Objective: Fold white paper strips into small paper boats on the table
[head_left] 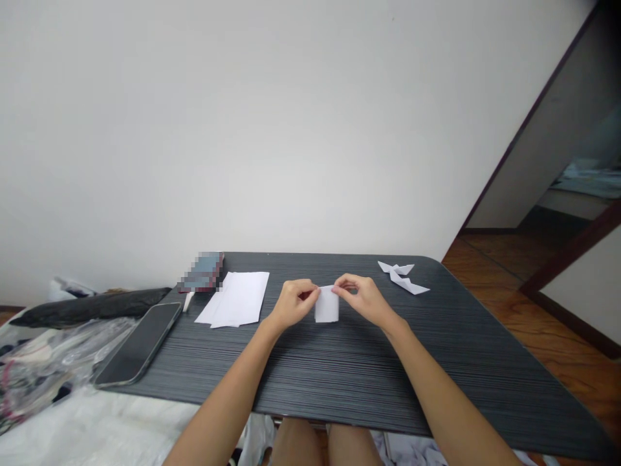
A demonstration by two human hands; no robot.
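A small folded white paper [326, 305] stands on the dark striped table [339, 369] in the middle. My left hand [293, 302] pinches its top left corner with fingers curled. On the other side, my right hand [359, 298] pinches the top right corner the same way. Both forearms reach in from the near edge.
A stack of white paper sheets [236, 298] lies left of my hands. A black phone [140, 343] sits at the table's left edge, a blurred booklet [201, 272] behind it. Folded paper shapes [402, 276] rest at the far right. Plastic bags [43, 362] lie to the left.
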